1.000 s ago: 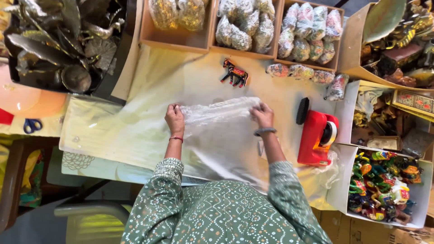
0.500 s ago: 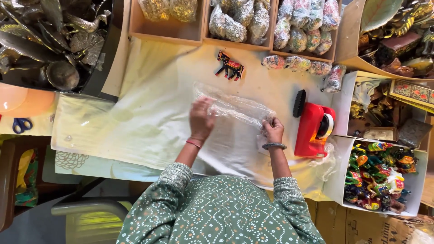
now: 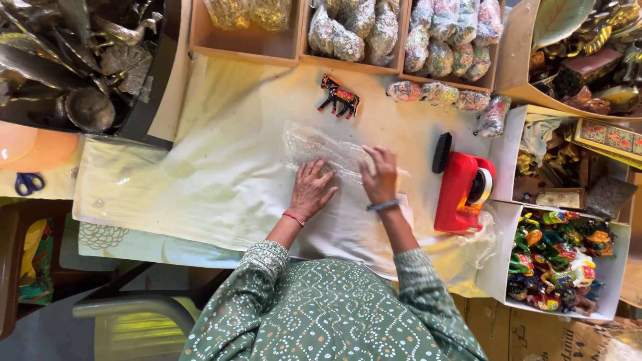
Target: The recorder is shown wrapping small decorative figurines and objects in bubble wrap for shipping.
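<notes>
A sheet of clear bubble wrap (image 3: 314,144) lies flat on the pale cloth-covered table (image 3: 221,167). My left hand (image 3: 311,189) presses palm-down on its near edge with fingers spread. My right hand (image 3: 381,175) rests flat on the wrap's right part, a bangle on the wrist. A small painted toy horse (image 3: 340,96), black and red, stands on the cloth just beyond the wrap.
A red tape dispenser (image 3: 463,192) and a black brush (image 3: 442,152) sit right of my hands. Wooden trays of wrapped items (image 3: 374,30) line the far edge. Metal figures (image 3: 80,60) fill the left; a box of colourful toys (image 3: 558,261) is at right. Blue scissors (image 3: 28,182) lie left.
The bubble wrap, earlier held up by both hands, has been laid down on the cloth. Both hands now rest flat on it, closer together.
</notes>
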